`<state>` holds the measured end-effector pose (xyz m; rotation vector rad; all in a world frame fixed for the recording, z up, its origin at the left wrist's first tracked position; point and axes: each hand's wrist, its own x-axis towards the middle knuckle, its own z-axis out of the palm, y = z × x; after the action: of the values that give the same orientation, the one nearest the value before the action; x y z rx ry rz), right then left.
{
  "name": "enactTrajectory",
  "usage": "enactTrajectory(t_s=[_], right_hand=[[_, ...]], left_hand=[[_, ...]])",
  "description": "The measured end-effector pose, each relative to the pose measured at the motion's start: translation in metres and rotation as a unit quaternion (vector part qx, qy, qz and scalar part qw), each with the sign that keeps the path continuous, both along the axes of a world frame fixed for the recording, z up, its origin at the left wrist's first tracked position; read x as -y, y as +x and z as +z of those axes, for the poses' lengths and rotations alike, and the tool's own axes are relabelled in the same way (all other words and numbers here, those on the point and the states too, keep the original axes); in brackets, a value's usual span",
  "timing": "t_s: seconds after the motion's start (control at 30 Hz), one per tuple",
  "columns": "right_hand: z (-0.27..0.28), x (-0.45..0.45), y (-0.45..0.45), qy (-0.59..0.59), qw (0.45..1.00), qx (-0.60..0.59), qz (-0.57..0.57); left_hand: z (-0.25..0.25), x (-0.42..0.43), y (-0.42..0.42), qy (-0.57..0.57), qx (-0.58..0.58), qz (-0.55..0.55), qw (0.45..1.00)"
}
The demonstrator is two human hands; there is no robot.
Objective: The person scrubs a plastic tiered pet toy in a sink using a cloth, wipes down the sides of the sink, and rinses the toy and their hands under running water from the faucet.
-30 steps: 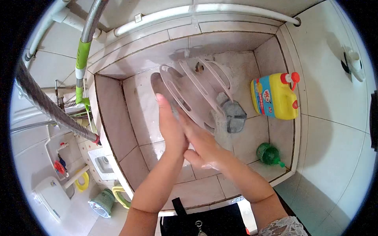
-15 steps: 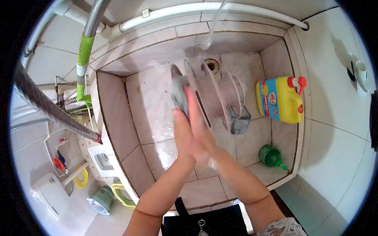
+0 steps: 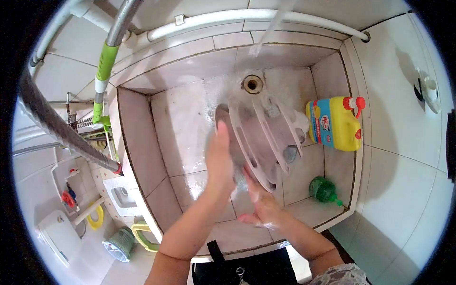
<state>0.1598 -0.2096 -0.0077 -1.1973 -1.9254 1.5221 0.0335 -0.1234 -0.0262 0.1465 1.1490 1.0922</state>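
A pale pinkish-grey plastic rack with several slotted tiers (image 3: 266, 135) lies tilted in the tiled basin, under splashing water. My left hand (image 3: 221, 159) is at the rack's left end, its fingers around the edge and partly blurred. Below it, my right hand (image 3: 263, 202) touches the lower end of the rack, wet, with the thumb stretched apart from the fingers. A blurred greyish patch shows between the hands; I cannot make out what it is. Part of a grey piece (image 3: 290, 154) shows at the rack's right side.
Water (image 3: 268, 31) streams down from above near the drain hole (image 3: 252, 84). A yellow jug with red caps (image 3: 335, 123) and a green bottle (image 3: 324, 190) stand along the basin's right wall. Green-and-grey poles (image 3: 107, 61) rise at the left of the basin rim (image 3: 137, 183).
My hands have come apart; they were pressed together over a grey cloth-like thing at the rack's left end. My right hand moved down, and the rack has turned and shifted toward me.
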Motion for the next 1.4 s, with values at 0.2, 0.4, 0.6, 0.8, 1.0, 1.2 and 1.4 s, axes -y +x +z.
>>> enactTrajectory(t_s=[0.2,0.4,0.6,0.8,1.0,1.2,1.4], right_hand=[[0.013,-0.077,-0.035,-0.082,0.951,-0.215,-0.207],[0.029,-0.134,-0.033,-0.280,0.919,-0.151,-0.234],[0.017,-0.018,-0.034,-0.043,0.971,-0.173,-0.162],[-0.008,0.036,-0.030,0.018,0.996,-0.050,-0.067],[0.011,-0.020,-0.057,-0.038,0.971,-0.159,-0.174],[0.038,-0.129,-0.071,-0.194,0.922,-0.050,-0.333],[0.017,-0.120,-0.072,-0.190,0.955,-0.048,-0.223]], left_hand=[[0.006,0.032,0.021,0.252,-0.416,-0.136,0.863],[0.009,0.045,0.030,0.190,-0.344,-0.148,0.908],[0.036,0.012,-0.007,-0.121,-0.108,-0.064,0.985],[0.033,0.037,-0.003,-0.012,-0.198,-0.010,0.980],[0.002,0.061,-0.008,0.126,-0.162,-0.049,0.978],[-0.012,0.082,0.011,0.085,-0.222,-0.099,0.966],[-0.039,0.125,0.028,0.071,-0.293,-0.072,0.951]])
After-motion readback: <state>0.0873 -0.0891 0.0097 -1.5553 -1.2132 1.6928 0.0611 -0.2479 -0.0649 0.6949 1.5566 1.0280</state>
